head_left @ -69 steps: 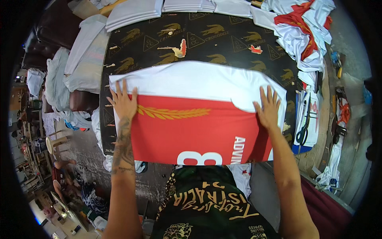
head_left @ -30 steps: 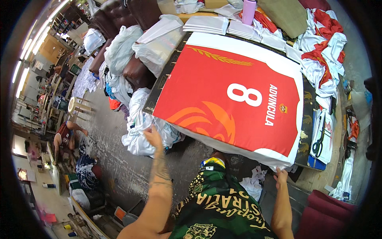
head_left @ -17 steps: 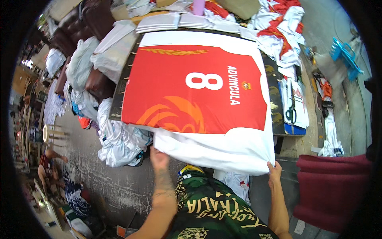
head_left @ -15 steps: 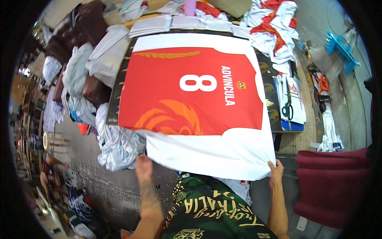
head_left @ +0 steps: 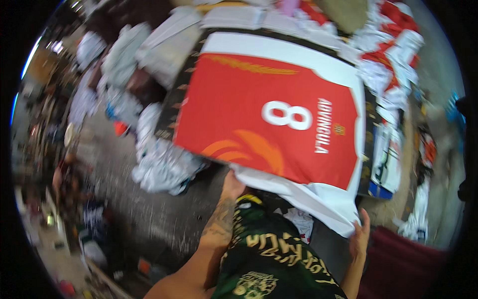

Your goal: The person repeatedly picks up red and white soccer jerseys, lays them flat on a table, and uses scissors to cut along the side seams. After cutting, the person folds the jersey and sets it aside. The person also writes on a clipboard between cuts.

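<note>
A red printed jersey panel (head_left: 234, 104) with a wide white border covers a dark table (head_left: 174, 104). White lettering, a numeral, a small crest and orange and gold designs mark it. My left hand (head_left: 233, 186) is at the near left part of the white border, closed on the cloth's edge, its fingertips partly hidden by it. My right hand (head_left: 360, 233) pinches the near right corner. Between the hands the white border (head_left: 303, 197) hangs in slack folds over the table's near edge, just in front of my body.
Folded white cloths (head_left: 234, 17) line the table's far edge. Red and white fabric (head_left: 391, 55) is heaped at far right, above papers (head_left: 387, 149) on a blue folder (head_left: 379, 191). Stuffed pale bags (head_left: 167, 169) lie at left. Maroon cloth (head_left: 398, 266) sits at lower right.
The view has swung, shifting the scene rightward and blurring it. My left hand has come up to the panel's near edge, and the white border has gone from spread flat to slack and folded.
</note>
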The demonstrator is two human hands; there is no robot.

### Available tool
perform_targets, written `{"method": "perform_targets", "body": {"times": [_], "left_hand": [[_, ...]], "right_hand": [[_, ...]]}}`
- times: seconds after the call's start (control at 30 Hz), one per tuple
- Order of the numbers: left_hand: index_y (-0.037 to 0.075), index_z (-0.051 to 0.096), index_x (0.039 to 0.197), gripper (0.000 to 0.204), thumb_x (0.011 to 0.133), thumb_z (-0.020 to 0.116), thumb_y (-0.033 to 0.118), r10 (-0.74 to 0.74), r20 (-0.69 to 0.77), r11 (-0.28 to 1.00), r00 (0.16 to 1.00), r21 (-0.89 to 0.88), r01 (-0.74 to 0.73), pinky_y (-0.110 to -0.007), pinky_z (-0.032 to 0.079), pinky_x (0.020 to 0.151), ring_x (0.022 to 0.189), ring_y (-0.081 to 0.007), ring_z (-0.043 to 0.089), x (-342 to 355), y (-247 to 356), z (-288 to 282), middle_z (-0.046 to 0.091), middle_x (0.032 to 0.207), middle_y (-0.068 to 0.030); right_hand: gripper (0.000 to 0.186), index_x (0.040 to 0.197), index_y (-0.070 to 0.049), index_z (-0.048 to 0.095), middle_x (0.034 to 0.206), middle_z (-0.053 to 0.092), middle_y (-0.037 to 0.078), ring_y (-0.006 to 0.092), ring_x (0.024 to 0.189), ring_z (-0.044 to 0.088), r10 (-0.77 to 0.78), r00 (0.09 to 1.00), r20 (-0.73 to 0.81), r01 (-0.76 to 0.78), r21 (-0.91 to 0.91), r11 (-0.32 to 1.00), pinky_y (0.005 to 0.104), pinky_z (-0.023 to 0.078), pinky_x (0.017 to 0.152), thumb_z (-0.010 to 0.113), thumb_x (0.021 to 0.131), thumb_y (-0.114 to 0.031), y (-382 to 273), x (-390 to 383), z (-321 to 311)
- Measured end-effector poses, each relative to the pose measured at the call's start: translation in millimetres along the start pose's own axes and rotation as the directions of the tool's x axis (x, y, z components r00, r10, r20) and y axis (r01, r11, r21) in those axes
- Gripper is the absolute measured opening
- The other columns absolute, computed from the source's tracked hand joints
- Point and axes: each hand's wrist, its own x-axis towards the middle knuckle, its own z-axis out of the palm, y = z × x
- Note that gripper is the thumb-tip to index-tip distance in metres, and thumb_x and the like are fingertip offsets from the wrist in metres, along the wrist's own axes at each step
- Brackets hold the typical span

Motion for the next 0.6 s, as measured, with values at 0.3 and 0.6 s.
{"method": "perform_targets", "body": {"times": [0.3,0.6], "left_hand": [[0.002,0.047,0.152,0.055,0.103,0.067,0.014,0.497,-0.372,0.854,0.784,0.369,-0.366,-0.044,0.048,0.112,0.127,-0.0298,0.061,-220,90,-31,0.064,0.14,-0.012],[0.007,0.025,0.168,0.083,0.098,0.07,0.005,0.914,0.281,-0.037,0.293,0.776,-0.63,-0.044,0.044,0.118,0.144,-0.0292,0.049,-274,158,166,0.033,0.169,-0.0173]], "right_hand": [[0.06,0.157,-0.008,0.046,0.15,0.055,0.018,0.0313,0.135,0.057,0.046,0.999,0.001,-0.046,-0.013,0.999,0.0463,0.05,0.112,0.067,0.101,-0.013,28,11,-68],[0.018,0.114,-0.003,0.067,0.109,0.065,0.004,0.0135,0.101,0.062,-0.442,0.897,-0.011,0.435,-0.15,0.888,0.0289,0.048,0.093,0.068,0.103,-0.017,-116,0,-29]]}}
